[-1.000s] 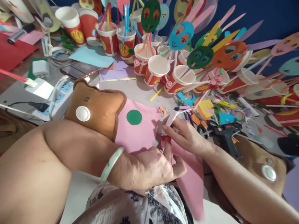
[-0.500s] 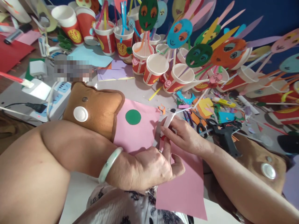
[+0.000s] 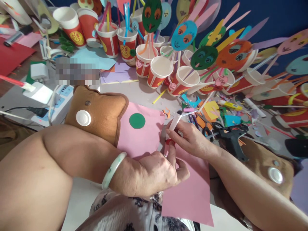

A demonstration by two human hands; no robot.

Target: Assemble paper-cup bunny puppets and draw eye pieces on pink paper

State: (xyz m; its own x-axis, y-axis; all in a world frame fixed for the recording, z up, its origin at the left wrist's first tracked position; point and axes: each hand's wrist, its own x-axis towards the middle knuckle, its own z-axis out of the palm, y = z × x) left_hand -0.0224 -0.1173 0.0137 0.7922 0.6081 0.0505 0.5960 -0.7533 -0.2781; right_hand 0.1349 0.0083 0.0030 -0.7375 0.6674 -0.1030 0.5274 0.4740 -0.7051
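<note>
My right hand is closed around a white pen-like tube with a black upper end, held tilted. Beneath the tube's lower part lies a small rounded red paper piece. The index finger of my left hand presses on that piece while its other fingers curl; the thumb is hidden. Both hands are over a pink paper sheet at the table's front edge. Left of them, another pink sheet bears a green paper circle.
A brown cushion lies beside my left forearm. Paper cups with straws and paper faces line the back. A black glue gun, scissors and paper scraps lie at right. A power strip is at left.
The white tube and my right hand have shifted slightly, and more of the red paper piece shows beneath the tube. My left hand stays almost in place.
</note>
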